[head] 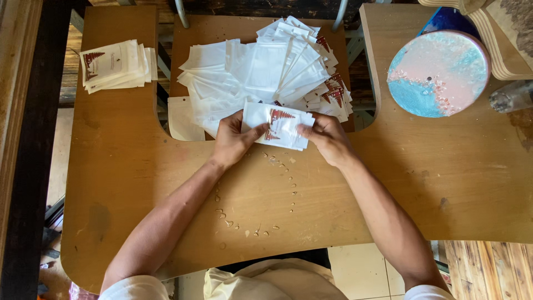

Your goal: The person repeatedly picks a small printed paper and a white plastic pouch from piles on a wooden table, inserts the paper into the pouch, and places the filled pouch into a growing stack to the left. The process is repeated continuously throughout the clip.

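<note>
White paper packets [280, 125] sit in both your hands, just above the brown wooden table [166, 183]. Your left hand [233, 139] pinches the left edge of the small stack, thumb on top and fingers under it. Your right hand [327, 136] grips the right edge the same way, so both hands are closed on the packets. The top one shows a small red tree picture. Right behind your hands lies a big loose pile of white packets [250, 72], spread out like a fan on a lower wooden board, and some of them show the same red picture on the right side. Far to your left, near the table corner, rests a neat little stack of packets [116, 65] with the picture side up. To your right stands a round pink and blue plate [438, 72], well apart from your hands. A ring of small bits [261, 194] lies on the table between your arms; I cannot tell what they are. It looks like you are in the middle of sorting or squaring up a few packets taken from the big pile. A good next move would need a soft grip, so the thin paper does not bend, and even edges before you let go.
</note>
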